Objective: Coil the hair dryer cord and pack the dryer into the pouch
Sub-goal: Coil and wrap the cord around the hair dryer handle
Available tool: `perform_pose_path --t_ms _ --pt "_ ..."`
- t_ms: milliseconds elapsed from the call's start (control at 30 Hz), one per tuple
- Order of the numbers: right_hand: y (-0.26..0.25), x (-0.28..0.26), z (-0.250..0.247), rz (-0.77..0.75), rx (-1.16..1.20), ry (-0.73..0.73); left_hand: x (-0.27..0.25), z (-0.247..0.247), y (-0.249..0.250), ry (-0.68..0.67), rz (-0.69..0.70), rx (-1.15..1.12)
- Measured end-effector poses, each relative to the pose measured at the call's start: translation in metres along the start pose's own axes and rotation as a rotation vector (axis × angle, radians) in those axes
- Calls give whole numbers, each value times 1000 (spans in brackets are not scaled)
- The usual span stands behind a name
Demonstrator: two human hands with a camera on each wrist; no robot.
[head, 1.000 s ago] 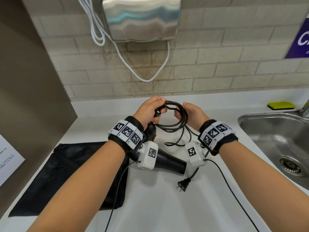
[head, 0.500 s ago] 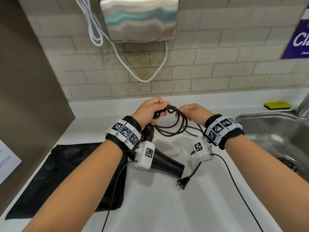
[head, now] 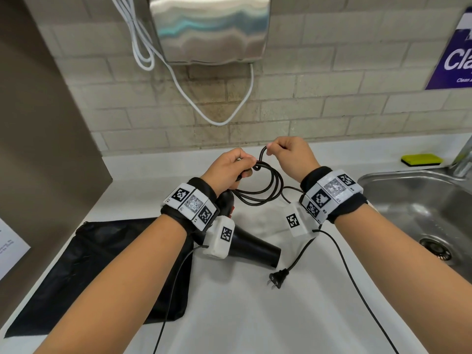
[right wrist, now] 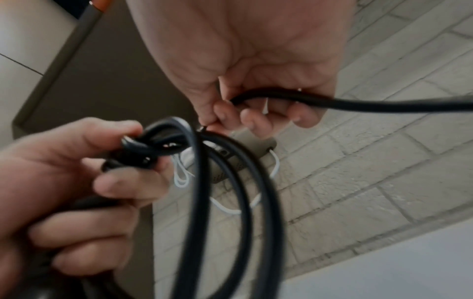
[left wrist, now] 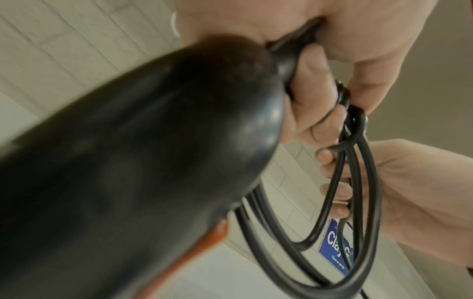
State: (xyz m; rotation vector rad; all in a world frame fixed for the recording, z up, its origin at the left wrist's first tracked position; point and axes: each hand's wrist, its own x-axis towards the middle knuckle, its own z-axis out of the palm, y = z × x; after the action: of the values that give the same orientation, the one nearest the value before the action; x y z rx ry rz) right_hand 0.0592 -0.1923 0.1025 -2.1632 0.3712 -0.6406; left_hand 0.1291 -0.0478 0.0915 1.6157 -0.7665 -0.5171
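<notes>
Left hand [head: 227, 167] grips coiled cord [head: 265, 192] loops above hair dryer [head: 252, 247]. Right hand [head: 293, 157] pinches the next cord length beside it. Plug [head: 277, 278] on desk [head: 242, 315] right of dryer; black pouch [head: 102, 264] left.

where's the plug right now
In the head view the plug lies loose on the white counter, just right of the dryer's nozzle.

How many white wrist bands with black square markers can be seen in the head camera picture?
2. One white band is on the wrist of the left hand; the other white band is on the wrist of the right hand. Each arm also carries a separate white marker block below.
</notes>
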Motion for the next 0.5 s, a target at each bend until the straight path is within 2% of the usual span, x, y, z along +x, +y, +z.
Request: perform_pose_path --t_ms 133,267,400,500 --pt "-14 -1 2 -56 -2 46 3 -2 -2 -8 -15 7" --pt "-28 -3 6 -126 4 57 5 -4 -3 -96 13 98" --pt "-32 -6 12 -179 25 23 3 -5 1 -191 30 191" --pt "-30 -9 16 -236 53 -19 4 -5 2 -210 34 214"
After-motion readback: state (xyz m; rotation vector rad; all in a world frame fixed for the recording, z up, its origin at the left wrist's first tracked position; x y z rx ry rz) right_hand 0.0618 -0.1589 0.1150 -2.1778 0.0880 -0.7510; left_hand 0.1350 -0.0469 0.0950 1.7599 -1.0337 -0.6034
